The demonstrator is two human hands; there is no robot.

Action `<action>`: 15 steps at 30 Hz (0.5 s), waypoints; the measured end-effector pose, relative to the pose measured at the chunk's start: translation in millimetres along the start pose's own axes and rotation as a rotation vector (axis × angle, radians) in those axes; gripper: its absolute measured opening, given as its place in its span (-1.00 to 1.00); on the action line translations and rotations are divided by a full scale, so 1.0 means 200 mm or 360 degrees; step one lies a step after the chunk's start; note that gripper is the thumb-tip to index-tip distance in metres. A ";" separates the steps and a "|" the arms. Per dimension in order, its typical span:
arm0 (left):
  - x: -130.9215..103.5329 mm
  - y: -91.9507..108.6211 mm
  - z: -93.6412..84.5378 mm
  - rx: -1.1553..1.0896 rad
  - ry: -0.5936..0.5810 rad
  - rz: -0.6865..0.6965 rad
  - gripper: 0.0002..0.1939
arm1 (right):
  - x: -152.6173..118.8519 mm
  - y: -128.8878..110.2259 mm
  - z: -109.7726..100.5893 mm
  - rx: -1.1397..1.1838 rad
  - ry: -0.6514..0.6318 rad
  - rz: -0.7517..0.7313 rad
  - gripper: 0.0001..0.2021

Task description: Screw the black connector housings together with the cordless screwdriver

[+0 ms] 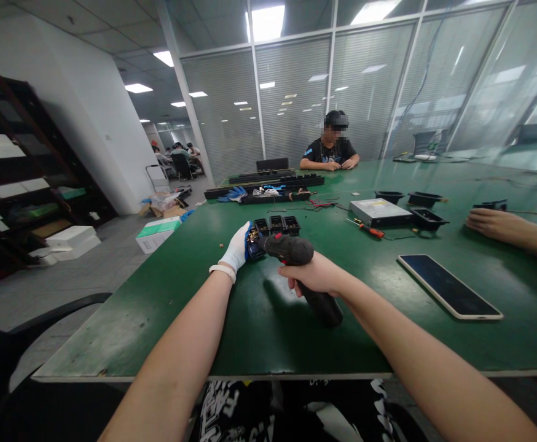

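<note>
My right hand (309, 274) is wrapped round the grip of a black cordless drill (291, 248) with small red marks, its nose pointing left and away from me. My left hand (237, 247), in a white glove with blue on the palm side, holds the left side of a small black plastic box (255, 247) with brass-coloured parts in it. The drill's nose reaches the right side of that box; whether they touch I cannot tell. Just behind stand several small black bins, among them a black bin (276, 224) with small bits inside.
On the green table (167, 331) lie a phone (450, 286), an orange-handled screwdriver (370, 230), a grey metal case (379, 210) and black trays (427, 218). Another person's hand (492, 224) holds a dark part at right. A person (328, 150) sits across. Black bars (273, 180) lie behind.
</note>
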State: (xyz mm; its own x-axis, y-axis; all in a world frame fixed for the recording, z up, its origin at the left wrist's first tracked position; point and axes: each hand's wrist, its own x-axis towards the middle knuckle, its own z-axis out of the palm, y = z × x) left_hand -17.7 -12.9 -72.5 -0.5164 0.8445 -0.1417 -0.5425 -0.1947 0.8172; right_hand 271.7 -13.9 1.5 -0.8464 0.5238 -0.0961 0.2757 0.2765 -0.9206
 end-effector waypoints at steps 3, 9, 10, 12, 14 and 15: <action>0.00 0.00 0.00 0.0000 0.0000 -0.0001 -0.40 | 0.00 0.00 0.00 0.0005 0.0000 0.0001 -0.61; 0.02 -0.01 -0.02 -0.0013 0.0031 -0.0033 -0.39 | 0.00 0.00 0.00 0.0062 -0.0002 -0.0020 -0.60; 0.02 -0.01 -0.02 -0.0019 0.0029 -0.0029 -0.38 | 0.00 0.00 0.00 0.0068 -0.0002 -0.0014 -0.60; 0.03 -0.01 -0.02 -0.0020 0.0025 -0.0018 -0.39 | 0.00 0.00 0.00 0.0069 -0.0004 0.0000 -0.60; 0.03 -0.01 -0.02 -0.0007 0.0010 -0.0018 -0.39 | 0.00 0.00 0.00 0.0064 -0.0011 0.0006 -0.60; 0.03 -0.01 -0.03 0.0002 -0.0003 -0.0018 -0.39 | 0.00 0.00 0.00 0.0063 -0.0010 0.0007 -0.60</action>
State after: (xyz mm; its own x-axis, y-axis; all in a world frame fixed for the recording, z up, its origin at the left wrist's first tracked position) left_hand -23.5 -10.4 -77.5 -0.5089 0.8477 -0.1498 -0.5473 -0.1843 0.8164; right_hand 271.4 -14.5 0.8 -0.8480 0.5199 -0.1025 0.2612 0.2418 -0.9345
